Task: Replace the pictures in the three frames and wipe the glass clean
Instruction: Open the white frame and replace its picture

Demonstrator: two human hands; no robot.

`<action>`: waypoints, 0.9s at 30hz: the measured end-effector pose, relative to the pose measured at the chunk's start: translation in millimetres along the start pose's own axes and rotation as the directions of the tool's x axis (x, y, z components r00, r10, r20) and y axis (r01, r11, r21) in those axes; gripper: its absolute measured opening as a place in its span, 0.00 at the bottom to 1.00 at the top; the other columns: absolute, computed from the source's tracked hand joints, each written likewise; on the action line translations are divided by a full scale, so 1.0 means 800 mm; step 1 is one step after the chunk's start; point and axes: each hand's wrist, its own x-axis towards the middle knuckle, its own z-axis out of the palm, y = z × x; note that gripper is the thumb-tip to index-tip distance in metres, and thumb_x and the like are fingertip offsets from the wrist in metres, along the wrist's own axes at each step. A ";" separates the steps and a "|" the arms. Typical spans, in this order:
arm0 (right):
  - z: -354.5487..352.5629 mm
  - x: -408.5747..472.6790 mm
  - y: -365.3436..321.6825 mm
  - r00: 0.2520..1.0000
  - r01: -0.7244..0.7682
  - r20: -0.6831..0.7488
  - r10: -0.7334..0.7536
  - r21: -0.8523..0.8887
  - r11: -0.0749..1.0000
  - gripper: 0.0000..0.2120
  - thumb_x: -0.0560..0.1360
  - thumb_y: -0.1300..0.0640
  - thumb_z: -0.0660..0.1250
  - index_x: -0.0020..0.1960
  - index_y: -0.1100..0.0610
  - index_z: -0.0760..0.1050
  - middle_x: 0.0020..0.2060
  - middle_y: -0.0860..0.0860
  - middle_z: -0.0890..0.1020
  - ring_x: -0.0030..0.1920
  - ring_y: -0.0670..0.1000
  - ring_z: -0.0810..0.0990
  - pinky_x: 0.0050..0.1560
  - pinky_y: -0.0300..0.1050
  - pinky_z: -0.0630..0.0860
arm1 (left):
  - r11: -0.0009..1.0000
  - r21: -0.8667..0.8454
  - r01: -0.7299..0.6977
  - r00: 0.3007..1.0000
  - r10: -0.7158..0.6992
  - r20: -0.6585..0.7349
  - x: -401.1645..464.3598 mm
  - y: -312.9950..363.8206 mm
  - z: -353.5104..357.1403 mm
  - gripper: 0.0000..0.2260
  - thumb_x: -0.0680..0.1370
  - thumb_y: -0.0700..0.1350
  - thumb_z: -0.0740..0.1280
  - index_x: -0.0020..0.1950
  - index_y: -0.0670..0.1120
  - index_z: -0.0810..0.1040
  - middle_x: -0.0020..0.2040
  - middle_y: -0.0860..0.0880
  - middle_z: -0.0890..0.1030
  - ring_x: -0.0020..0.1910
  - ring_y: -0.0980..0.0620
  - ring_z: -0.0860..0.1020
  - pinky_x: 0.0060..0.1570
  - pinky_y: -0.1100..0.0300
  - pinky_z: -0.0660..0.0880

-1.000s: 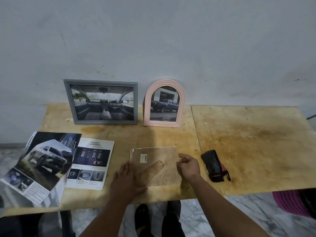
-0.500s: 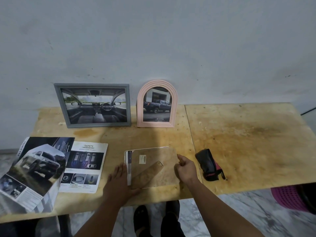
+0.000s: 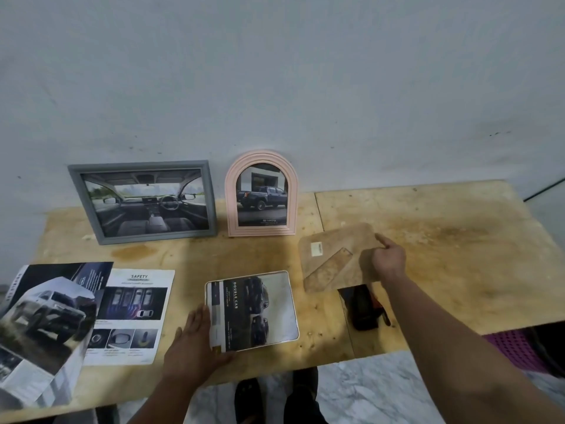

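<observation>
Head view: right hand (image 3: 388, 261) pinches backing board (image 3: 333, 258), seemingly lifted off the worktop (image 3: 443, 240); left hand (image 3: 195, 344), fingers spread, presses frame (image 3: 252, 310) flat.

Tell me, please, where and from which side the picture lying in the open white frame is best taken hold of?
Probably the picture by its right edge, from the right. It lies flat, face up, in the white frame; the left hand rests along the left side, and the right edge is clear.
</observation>
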 end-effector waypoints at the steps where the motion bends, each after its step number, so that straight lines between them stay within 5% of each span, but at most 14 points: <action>1: -0.008 0.012 -0.002 0.999 -0.014 -0.034 0.014 -0.002 1.000 0.23 0.80 0.72 0.57 0.72 0.61 0.75 0.70 0.61 0.76 0.70 0.62 0.75 0.69 0.49 0.73 | 1.000 -0.006 0.000 1.000 0.000 -0.002 -0.001 0.001 -0.001 0.56 0.71 0.72 0.70 0.84 0.47 0.41 0.85 0.50 0.46 0.83 0.45 0.55 0.79 0.48 0.58; 6: -0.047 0.050 -0.004 0.985 -0.079 -0.153 0.076 -0.014 0.997 0.21 0.82 0.67 0.59 0.75 0.63 0.71 0.70 0.64 0.75 0.69 0.63 0.75 0.65 0.47 0.73 | 1.000 -0.026 0.001 1.000 -0.001 -0.021 -0.003 0.002 -0.003 0.57 0.71 0.72 0.70 0.84 0.47 0.41 0.85 0.49 0.46 0.84 0.46 0.51 0.80 0.48 0.58; 9: -0.048 0.045 0.003 0.978 -0.089 -0.205 0.043 -0.222 0.971 0.23 0.82 0.59 0.62 0.77 0.56 0.69 0.71 0.63 0.73 0.69 0.66 0.73 0.68 0.60 0.70 | 1.000 -0.024 0.004 1.000 -0.005 -0.022 -0.007 0.004 -0.006 0.57 0.71 0.72 0.70 0.84 0.47 0.41 0.85 0.49 0.48 0.83 0.45 0.55 0.77 0.47 0.62; 11: -0.028 0.022 0.011 0.972 0.032 -0.203 -0.116 -0.376 0.926 0.22 0.81 0.50 0.64 0.74 0.50 0.70 0.68 0.60 0.73 0.66 0.64 0.75 0.66 0.65 0.72 | 0.999 -0.035 0.006 1.000 -0.007 -0.029 -0.008 0.004 -0.007 0.57 0.70 0.72 0.70 0.84 0.47 0.42 0.85 0.49 0.49 0.82 0.44 0.57 0.77 0.46 0.63; 15: 0.038 -0.064 0.029 0.890 0.453 0.221 -0.400 -0.314 0.834 0.16 0.81 0.45 0.65 0.68 0.45 0.75 0.62 0.47 0.77 0.54 0.48 0.80 0.59 0.51 0.81 | 0.999 -0.053 0.008 0.999 -0.010 -0.035 -0.007 0.001 -0.003 0.57 0.70 0.72 0.70 0.84 0.47 0.41 0.85 0.50 0.45 0.83 0.47 0.52 0.80 0.47 0.57; 19: 0.107 -0.131 0.050 0.675 0.697 0.629 -0.385 -0.375 0.611 0.21 0.80 0.44 0.66 0.73 0.42 0.71 0.65 0.45 0.74 0.61 0.48 0.77 0.61 0.47 0.78 | 0.998 -0.057 -0.002 0.999 -0.001 -0.036 -0.007 0.002 0.000 0.57 0.71 0.72 0.69 0.84 0.47 0.40 0.85 0.51 0.43 0.83 0.47 0.52 0.80 0.48 0.55; 23: 0.146 -0.155 0.056 0.706 0.689 0.660 -0.257 -0.555 0.465 0.31 0.79 0.39 0.66 0.78 0.47 0.63 0.71 0.51 0.69 0.69 0.55 0.71 0.64 0.52 0.78 | 1.000 -0.019 -0.014 0.999 0.013 -0.030 -0.007 0.002 -0.003 0.55 0.73 0.72 0.67 0.84 0.46 0.39 0.85 0.50 0.43 0.83 0.46 0.51 0.78 0.49 0.58; 27: 0.155 -0.159 0.056 0.732 0.672 0.640 -0.233 -0.620 0.406 0.35 0.78 0.38 0.67 0.79 0.48 0.59 0.73 0.53 0.68 0.69 0.57 0.70 0.63 0.53 0.78 | 0.999 -0.036 -0.040 0.999 0.039 -0.016 -0.003 -0.005 0.005 0.57 0.72 0.73 0.66 0.83 0.44 0.38 0.85 0.49 0.42 0.84 0.47 0.44 0.81 0.48 0.51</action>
